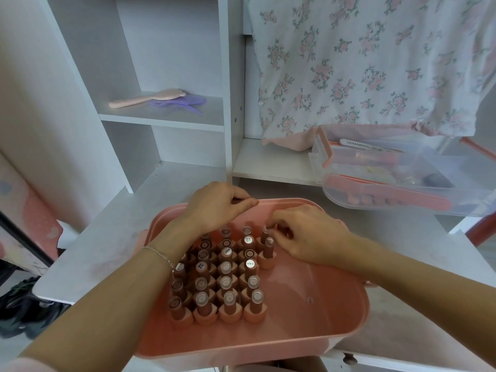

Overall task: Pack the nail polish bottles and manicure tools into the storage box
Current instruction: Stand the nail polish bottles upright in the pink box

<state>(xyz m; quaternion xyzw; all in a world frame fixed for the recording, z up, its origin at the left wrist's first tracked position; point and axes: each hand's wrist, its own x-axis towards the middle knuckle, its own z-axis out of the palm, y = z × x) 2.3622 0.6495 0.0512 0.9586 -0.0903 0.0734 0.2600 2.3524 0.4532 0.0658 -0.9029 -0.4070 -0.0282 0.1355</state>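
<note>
Packing spot: a pink plastic storage box (335, 312) with rounded corners sits on the near edge of a white desk top (115, 237).
Bottles: rows of brown-capped nail polish bottles (225, 280) stand upright in the left and middle of the box, packed close together; the right part of the box floor is bare.
Right hand: the right hand (308, 234) reaches in from the right, its fingers curled over the far right end of the rows, pinching the cap of one nail polish bottle (265, 233) in the back row.
Left hand: the left hand (217, 208) hovers over the far left of the rows near the back wall of the box, fingers curled with thumb and forefinger tips pressed together; whether anything is held between them cannot be told.
Wrist: a thin silver chain bracelet (161, 255) circles the left wrist.
Tools: a clear plastic lidded tray (402, 197) with pink clasps lies beyond the box to the right, on the desk edge and a low shelf, well apart from both hands; inside it lie a white nail file (367, 146) with printed lettering and a long pink file (386, 191), among small blurred items.
Shelving: a white shelf unit (161, 119) behind holds a pink hairbrush (145, 99) beside a purple plastic comb (182, 102).
Cloth: a white floral fabric (362, 63) hangs over the upper right.
</note>
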